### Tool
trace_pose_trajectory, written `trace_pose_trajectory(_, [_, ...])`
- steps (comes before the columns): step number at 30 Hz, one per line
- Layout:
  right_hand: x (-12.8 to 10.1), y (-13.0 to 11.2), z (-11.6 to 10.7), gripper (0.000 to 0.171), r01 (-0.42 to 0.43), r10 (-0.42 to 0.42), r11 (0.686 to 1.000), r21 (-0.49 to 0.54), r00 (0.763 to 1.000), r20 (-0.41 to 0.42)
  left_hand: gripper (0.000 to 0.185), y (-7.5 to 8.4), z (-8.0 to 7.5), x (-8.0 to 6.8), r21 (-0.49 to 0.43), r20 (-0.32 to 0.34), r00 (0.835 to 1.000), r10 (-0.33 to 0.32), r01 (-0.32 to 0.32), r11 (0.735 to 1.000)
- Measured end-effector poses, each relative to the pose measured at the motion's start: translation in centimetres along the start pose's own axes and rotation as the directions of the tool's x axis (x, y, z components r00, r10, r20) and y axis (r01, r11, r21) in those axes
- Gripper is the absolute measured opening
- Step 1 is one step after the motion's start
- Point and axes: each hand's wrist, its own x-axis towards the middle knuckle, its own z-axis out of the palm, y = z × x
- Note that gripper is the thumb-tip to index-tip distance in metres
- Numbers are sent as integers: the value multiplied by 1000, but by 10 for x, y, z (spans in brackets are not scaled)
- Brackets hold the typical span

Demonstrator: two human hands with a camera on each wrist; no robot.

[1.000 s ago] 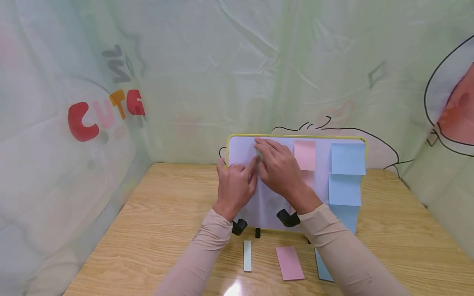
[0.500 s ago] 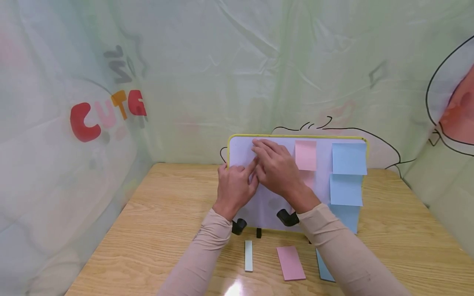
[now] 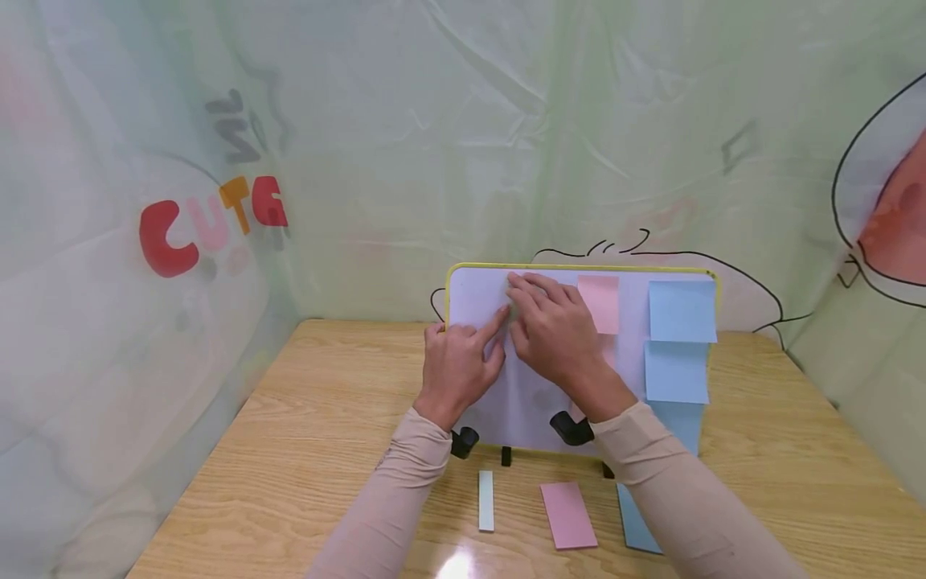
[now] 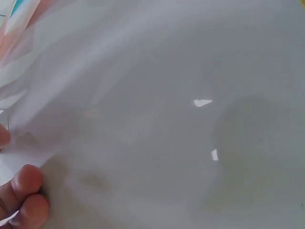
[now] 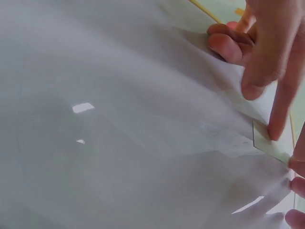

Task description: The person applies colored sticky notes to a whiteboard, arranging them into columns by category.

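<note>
A whiteboard (image 3: 473, 293) with a yellow rim stands upright on the table. My left hand (image 3: 456, 362) is at its left half, index finger extended and the other fingers bent. In the right wrist view, that index fingertip presses a small pale sticky note (image 5: 262, 136) against the board. My right hand (image 3: 555, 331) reaches across with its fingers fairly straight, and its fingertips (image 5: 297, 164) touch the board by the note's edge. The hands hide most of the note in the head view. Pink sticky notes (image 3: 599, 304) show beside the right hand, partly covered by it.
Blue sticky notes (image 3: 682, 312) form a column on the board's right side. On the table in front lie a narrow pale pad (image 3: 485, 500), a pink pad (image 3: 569, 515) and a blue pad (image 3: 637, 519) partly under the right forearm. A printed curtain (image 3: 405, 161) hangs behind the table.
My right hand has shifted slightly to the right along the board. The left index finger stays at about the same place, while its raised little finger has come down.
</note>
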Motion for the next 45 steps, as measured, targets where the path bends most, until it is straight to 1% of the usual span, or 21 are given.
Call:
trace_pose_trajectory(3, [-1, 1, -3, 33, -19, 19, 1000, -13, 1000, 2, 42, 1, 1, 0, 10, 19, 1000, -1, 1, 1000])
trace_pose_trajectory(6, [-1, 2, -5, 32, -22, 22, 1000, 1, 1000, 0, 42, 1, 1, 0, 18, 32, 999, -5, 5, 1000])
trace_pose_trajectory(9, [1, 2, -4, 33, 15, -13, 999, 52, 1000, -28, 41, 2, 1, 1, 20, 23, 1000, -11, 10, 1000])
trace_pose_trajectory(13, [4, 3, -1, 36, 84, -79, 990, 109, 996, -43, 38, 5, 3, 2, 11, -18, 999, -27, 27, 1000])
trace_pose_trajectory(18, [4, 5, 2, 34, 108, -107, 989, 103, 994, -14, 27, 10, 3, 7, -61, -67, 995, -77, 73, 996])
trace_pose_trajectory(23, [3, 7, 1, 34, 102, -102, 990, 93, 995, -9, 19, 9, 4, 16, -145, -98, 987, -127, 112, 983])
trace_pose_trajectory(26, [3, 7, 0, 34, 90, -90, 991, 101, 996, -3, 18, 8, 7, 18, -170, -103, 982, -158, 139, 976])
trace_pose_trajectory(31, [2, 7, -2, 35, 76, -77, 991, 109, 997, 8, 17, 7, 11, 20, -188, -117, 972, -205, 181, 965])
trace_pose_trajectory(36, [-1, 8, -4, 35, 58, -59, 995, 86, 998, 4, 15, 8, 12, 19, -206, -145, 965, -219, 187, 961])
trace_pose_trajectory(39, [-1, 7, -5, 35, 57, -57, 996, 72, 998, -9, 14, 9, 11, 19, -216, -145, 964, -221, 187, 958])
trace_pose_trajectory(42, [0, 6, -3, 35, 94, -92, 992, 85, 995, -29, 14, 10, 11, 18, -218, -141, 966, -218, 185, 958])
trace_pose_trajectory(45, [2, 5, -1, 35, 145, -142, 985, 93, 989, -32, 10, 10, 12, 16, -213, -137, 967, -214, 183, 960])
